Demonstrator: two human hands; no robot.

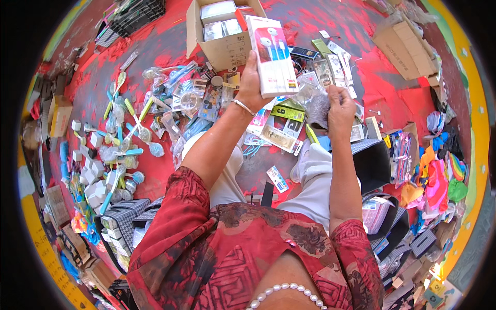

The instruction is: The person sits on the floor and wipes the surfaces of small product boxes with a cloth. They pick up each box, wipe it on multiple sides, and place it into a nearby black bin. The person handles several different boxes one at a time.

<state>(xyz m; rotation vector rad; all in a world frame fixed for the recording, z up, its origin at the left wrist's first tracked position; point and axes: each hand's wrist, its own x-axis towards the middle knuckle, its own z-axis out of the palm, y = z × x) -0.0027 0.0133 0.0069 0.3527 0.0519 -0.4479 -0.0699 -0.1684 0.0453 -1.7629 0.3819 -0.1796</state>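
Note:
My left hand (pixel 250 85) grips a white earphone box (pixel 272 57) by its left side and holds it upright above the pile. White earphones and a blue-and-red pattern are printed on its front. To the right, my right hand (pixel 341 111) is closed, fingertips pinched together, at the edge of a grey, finely textured piece (pixel 318 110) that looks like a pouch. Clear plastic wrap (pixel 306 95) lies against it. Whether the fingers hold the grey piece or the wrap is hard to make out. Below them lies a yellow-green package (pixel 288 112).
An open cardboard box (pixel 226 49) with white boxes inside stands ahead. Long-handled brushes (pixel 138 126) and small packaged goods cover the red-and-grey floor at left. Black bins (pixel 373 173) stand by my right knee, near colourful bags (pixel 436 175). Another carton (pixel 405 49) lies far right.

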